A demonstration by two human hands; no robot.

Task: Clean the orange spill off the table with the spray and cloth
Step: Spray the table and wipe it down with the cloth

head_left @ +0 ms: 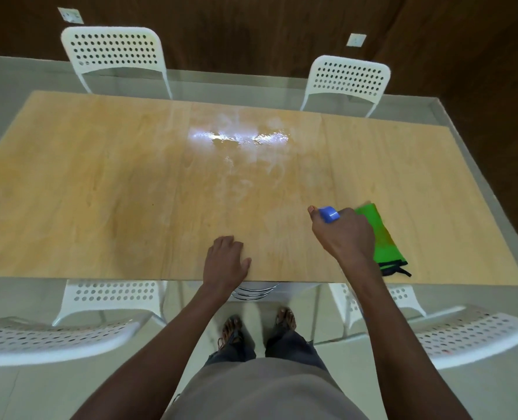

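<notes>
While the right hand (344, 234) grips the spray bottle (329, 214), of which only the blue nozzle head shows above the knuckles, the left hand (225, 260) rests flat on the near edge of the worktop (100, 183), its fingers (227, 241) relaxed and holding nothing. Right-hand fingers are curled round the bottle; whether one lies on the trigger cannot be told. A wet, glossy patch (239, 137) lies toward the far middle of the worktop, with pale streaks trailing toward the person; little orange colour can be made out in it. A green cloth (385, 234), stained orange along its middle, lies on the worktop just beside and partly behind the right hand. Judged from this layout, the spraying step is in hand or just finishing. Next, the bottle would need setting down, the cloth picking up, and a reach to the far patch for wiping. White perforated chairs (115, 53) stand around the worktop.
</notes>
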